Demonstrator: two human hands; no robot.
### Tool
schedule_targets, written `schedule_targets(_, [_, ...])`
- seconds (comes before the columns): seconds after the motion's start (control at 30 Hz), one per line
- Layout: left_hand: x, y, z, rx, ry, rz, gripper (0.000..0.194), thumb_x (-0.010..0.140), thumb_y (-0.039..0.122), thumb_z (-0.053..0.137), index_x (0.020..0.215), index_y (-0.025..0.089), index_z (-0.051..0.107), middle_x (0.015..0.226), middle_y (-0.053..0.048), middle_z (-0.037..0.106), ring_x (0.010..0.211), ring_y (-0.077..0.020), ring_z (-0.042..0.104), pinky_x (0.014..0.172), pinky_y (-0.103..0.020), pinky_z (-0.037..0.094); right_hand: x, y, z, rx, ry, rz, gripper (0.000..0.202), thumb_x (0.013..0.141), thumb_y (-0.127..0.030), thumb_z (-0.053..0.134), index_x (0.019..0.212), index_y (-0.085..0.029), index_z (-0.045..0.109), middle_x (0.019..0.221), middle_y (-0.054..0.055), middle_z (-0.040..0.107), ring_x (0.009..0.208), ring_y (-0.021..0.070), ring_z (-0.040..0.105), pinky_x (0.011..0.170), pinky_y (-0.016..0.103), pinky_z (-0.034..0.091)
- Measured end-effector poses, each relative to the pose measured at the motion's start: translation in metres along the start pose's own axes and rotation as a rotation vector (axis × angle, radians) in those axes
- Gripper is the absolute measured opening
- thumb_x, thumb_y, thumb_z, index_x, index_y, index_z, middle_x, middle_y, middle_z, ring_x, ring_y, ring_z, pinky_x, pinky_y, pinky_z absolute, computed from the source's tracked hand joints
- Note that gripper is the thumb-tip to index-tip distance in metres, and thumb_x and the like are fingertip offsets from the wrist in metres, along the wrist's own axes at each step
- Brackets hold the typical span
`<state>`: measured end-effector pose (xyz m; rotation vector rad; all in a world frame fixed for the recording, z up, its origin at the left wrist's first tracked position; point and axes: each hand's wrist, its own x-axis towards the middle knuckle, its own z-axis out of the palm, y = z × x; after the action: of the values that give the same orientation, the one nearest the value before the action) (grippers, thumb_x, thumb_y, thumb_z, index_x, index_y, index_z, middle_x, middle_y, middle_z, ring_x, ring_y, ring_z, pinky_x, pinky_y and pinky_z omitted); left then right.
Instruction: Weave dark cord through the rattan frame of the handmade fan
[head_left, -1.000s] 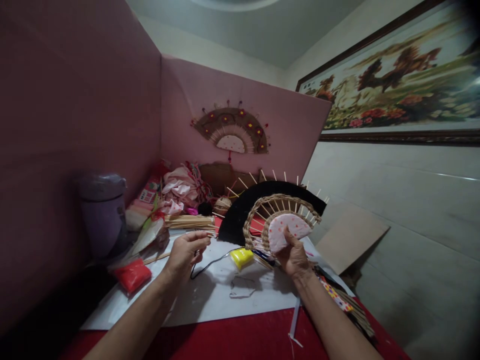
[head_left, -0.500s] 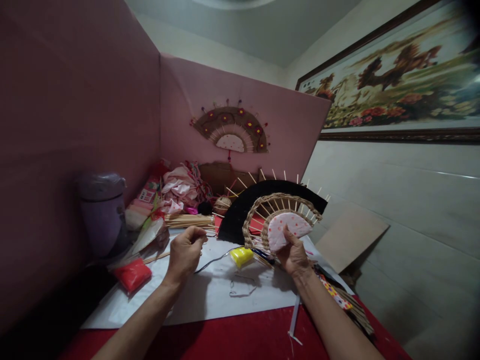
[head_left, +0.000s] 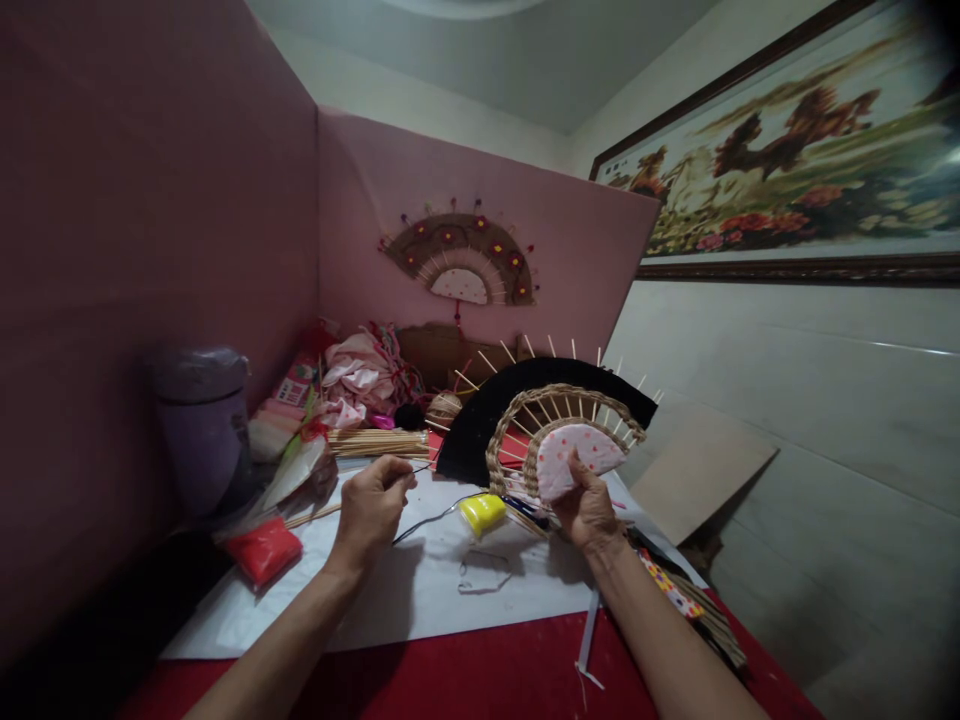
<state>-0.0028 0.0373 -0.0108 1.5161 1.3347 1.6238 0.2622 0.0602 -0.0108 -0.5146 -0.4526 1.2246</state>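
Observation:
My right hand (head_left: 589, 508) grips a handmade fan by its half-round, pink-spotted cloth base (head_left: 574, 455), thumb on the front. Thin wooden sticks (head_left: 562, 402) spread from the base through a braided straw band and a black fabric band (head_left: 517, 390), their tips poking out past the top edge. Left of the fan, my left hand (head_left: 375, 505) is closed in a pinch on a thin black cord (head_left: 424, 467), which runs towards the lower left corner of the black band. Another dark cord (head_left: 431, 520) lies below, by a yellow packet (head_left: 482, 514).
A red packet (head_left: 264, 552), a bundle of sticks (head_left: 379, 442) and crumpled pink cloth (head_left: 360, 365) lie at the left, near a purple bin (head_left: 202, 430). White paper (head_left: 435, 610) covers part of the red table. A finished fan (head_left: 461, 255) hangs on the pink panel.
The fan has tilted very slightly, and the black cord by my left hand shows more clearly. Both hands stay almost where they were.

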Motion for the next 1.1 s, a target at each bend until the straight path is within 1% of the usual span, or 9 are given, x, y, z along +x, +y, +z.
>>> schedule_targets(0.13, [0.003,-0.002,-0.001,-0.066,-0.024,-0.062,0.008,0.059,0.021,0.065,0.065,0.018,0.068,0.057,-0.002,0.064,0.056,-0.0166,0.059,0.052,-0.024,0.043,0.0,-0.001,0.0,-0.003,-0.012,0.028,0.032,0.057,-0.017,0.076,0.085,-0.022,0.062,0.074,-0.006,0.069,0.058,0.0088,0.063,0.053,0.019,0.053])
schedule_targets(0.27, [0.004,0.002,-0.002,-0.091,0.014,-0.117,0.013,0.058,0.018,0.064,0.069,0.017,0.069,0.058,-0.002,0.066,0.054,-0.0159,0.058,0.048,-0.024,0.041,0.003,-0.001,-0.003,-0.022,-0.018,0.022,0.033,0.056,-0.017,0.077,0.085,-0.022,0.062,0.075,-0.006,0.069,0.061,0.0088,0.063,0.055,0.018,0.053])
schedule_targets(0.4, [0.001,0.008,-0.001,-0.095,0.064,-0.029,0.011,0.059,0.02,0.065,0.07,0.018,0.061,0.059,0.001,0.063,0.052,-0.0137,0.056,0.047,-0.023,0.042,0.004,0.001,-0.004,-0.028,0.004,0.016,0.031,0.056,-0.016,0.077,0.083,-0.021,0.063,0.074,-0.005,0.069,0.061,0.0102,0.064,0.058,0.021,0.054])
schedule_targets(0.53, [-0.002,0.012,0.0,-0.048,0.062,0.037,0.011,0.064,0.021,0.064,0.072,0.019,0.057,0.059,0.002,0.062,0.053,-0.0134,0.055,0.05,-0.023,0.041,0.001,0.001,-0.002,-0.029,-0.009,-0.004,0.028,0.057,-0.015,0.077,0.081,-0.021,0.062,0.073,-0.005,0.069,0.06,0.0101,0.064,0.058,0.021,0.054])
schedule_targets(0.67, [-0.003,0.013,0.0,-0.045,0.048,0.037,0.013,0.064,0.021,0.063,0.076,0.02,0.057,0.06,0.001,0.063,0.052,-0.0142,0.056,0.05,-0.024,0.04,0.0,0.001,0.0,-0.036,-0.012,-0.003,0.025,0.059,-0.017,0.076,0.08,-0.021,0.062,0.074,-0.004,0.069,0.06,0.0105,0.064,0.059,0.022,0.055])
schedule_targets(0.8, [-0.003,0.013,-0.001,-0.01,0.043,0.0,0.012,0.063,0.021,0.064,0.071,0.021,0.055,0.059,0.001,0.064,0.049,-0.0152,0.057,0.049,-0.024,0.041,-0.001,0.001,0.001,-0.037,0.009,0.002,0.026,0.058,-0.016,0.076,0.08,-0.02,0.063,0.073,-0.004,0.069,0.06,0.0107,0.064,0.058,0.022,0.055])
schedule_targets(0.9, [-0.003,0.013,-0.001,0.018,0.045,0.003,0.01,0.064,0.02,0.062,0.071,0.021,0.055,0.059,0.001,0.063,0.049,-0.016,0.058,0.049,-0.024,0.04,-0.001,0.001,0.001,-0.041,0.014,0.004,0.028,0.056,-0.015,0.076,0.081,-0.02,0.063,0.074,-0.003,0.069,0.06,0.0107,0.063,0.057,0.021,0.054])
schedule_targets(0.97, [-0.003,0.012,-0.002,0.026,0.032,0.025,0.01,0.066,0.019,0.059,0.075,0.021,0.056,0.061,0.0,0.064,0.051,-0.0165,0.059,0.051,-0.025,0.04,-0.002,0.002,0.002,-0.047,0.003,0.004,0.028,0.056,-0.014,0.076,0.08,-0.02,0.063,0.074,-0.004,0.069,0.06,0.0105,0.063,0.057,0.021,0.055])
schedule_targets(1.1, [-0.003,0.008,0.0,0.075,-0.021,0.058,0.02,0.069,0.019,0.055,0.088,0.022,0.056,0.061,0.0,0.065,0.052,-0.0169,0.06,0.054,-0.026,0.041,-0.004,0.002,0.003,-0.052,-0.029,0.007,0.027,0.056,-0.015,0.077,0.078,-0.02,0.062,0.072,-0.005,0.068,0.058,0.009,0.062,0.054,0.019,0.053])
